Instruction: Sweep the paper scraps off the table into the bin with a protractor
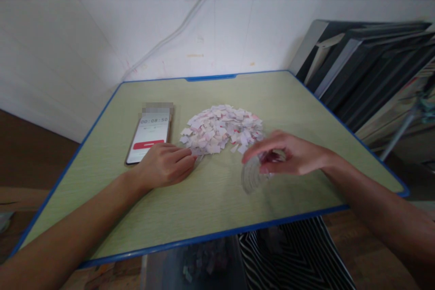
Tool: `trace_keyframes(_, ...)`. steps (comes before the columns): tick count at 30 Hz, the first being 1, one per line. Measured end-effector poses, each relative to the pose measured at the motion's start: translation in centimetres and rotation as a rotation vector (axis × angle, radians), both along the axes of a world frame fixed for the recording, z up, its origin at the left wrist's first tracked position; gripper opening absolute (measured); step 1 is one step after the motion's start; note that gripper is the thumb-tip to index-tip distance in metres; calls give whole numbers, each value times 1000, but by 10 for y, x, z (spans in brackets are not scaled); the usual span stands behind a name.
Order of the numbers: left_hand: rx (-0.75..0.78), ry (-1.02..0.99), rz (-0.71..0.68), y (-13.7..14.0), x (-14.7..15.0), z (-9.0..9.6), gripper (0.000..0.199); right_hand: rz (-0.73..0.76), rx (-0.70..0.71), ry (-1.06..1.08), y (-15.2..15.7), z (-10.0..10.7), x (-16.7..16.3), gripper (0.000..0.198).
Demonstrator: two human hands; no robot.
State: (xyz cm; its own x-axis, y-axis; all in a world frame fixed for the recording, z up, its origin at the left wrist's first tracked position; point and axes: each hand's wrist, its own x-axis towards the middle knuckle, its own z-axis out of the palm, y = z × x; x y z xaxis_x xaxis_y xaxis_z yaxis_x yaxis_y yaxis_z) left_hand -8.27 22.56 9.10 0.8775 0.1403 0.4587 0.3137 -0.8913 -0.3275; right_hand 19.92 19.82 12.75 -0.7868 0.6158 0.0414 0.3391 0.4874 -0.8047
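Note:
A heap of small torn paper scraps (220, 129), whitish and pale pink, lies in the middle of the table. My left hand (168, 165) rests at the heap's lower left edge, fingers curled together, and whatever may be under the fingertips is hidden. To the right of the heap's front, my right hand (288, 154) is closed around a clear plastic cup (251, 176). The cup is tilted and blurred, and its ridged side shows below the fingers. I cannot tell whether anything is in it.
A phone (149, 133) showing a running timer lies left of the heap. The greenish table (204, 204) has a blue rim. Below its front edge sits a see-through bin (163, 267) holding scraps, beside striped cloth (292, 253). Dark flat panels (367, 63) lean at the right.

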Motion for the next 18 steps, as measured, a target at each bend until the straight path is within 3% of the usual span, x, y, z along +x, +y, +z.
trace_keyframes(3, 5, -3, 2, 0, 1, 1, 34, -303, 157, 77, 2, 1, 2, 24)
trace_keyframes(6, 1, -3, 1, -1, 1, 1, 35, -417, 222, 36, 5, 3, 4, 22)
trace_keyframes(10, -1, 1, -1, -1, 1, 1, 34, -422, 247, -89, 6, 9, 12, 23)
trace_keyframes(18, 6, -14, -5, -1, 2, 2, 34, -295, 244, -319, 10, 17, 26, 23)
